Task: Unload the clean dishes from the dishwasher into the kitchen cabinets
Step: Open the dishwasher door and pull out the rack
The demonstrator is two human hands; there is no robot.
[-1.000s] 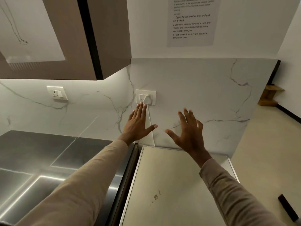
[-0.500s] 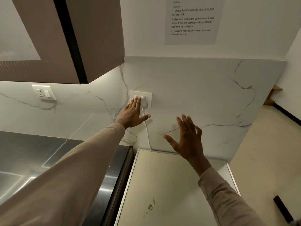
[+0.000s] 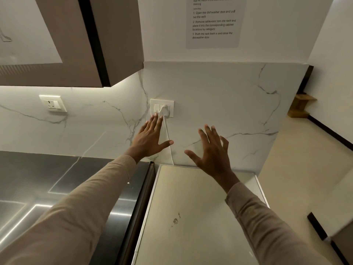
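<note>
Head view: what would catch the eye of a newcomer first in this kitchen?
Two open hands stretch toward the marble wall: the left hand has its fingertips at the lower edge of the switch plate, beside the white plug, while the right hand hovers spread above the white appliance top. A printed instruction sheet hangs on the wall above, right of the brown wall cabinet.

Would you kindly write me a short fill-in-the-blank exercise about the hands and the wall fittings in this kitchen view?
1. The left hand reaches the switch plate, where a white ____ is inserted.
2. The right hand, fingers spread, holds ____.
3. A white cable runs ____ the wall toward the white appliance top.
4. Step 1 on the printed note says to open the dishwasher ____.
Missing words: plug; nothing; down; door.
</note>
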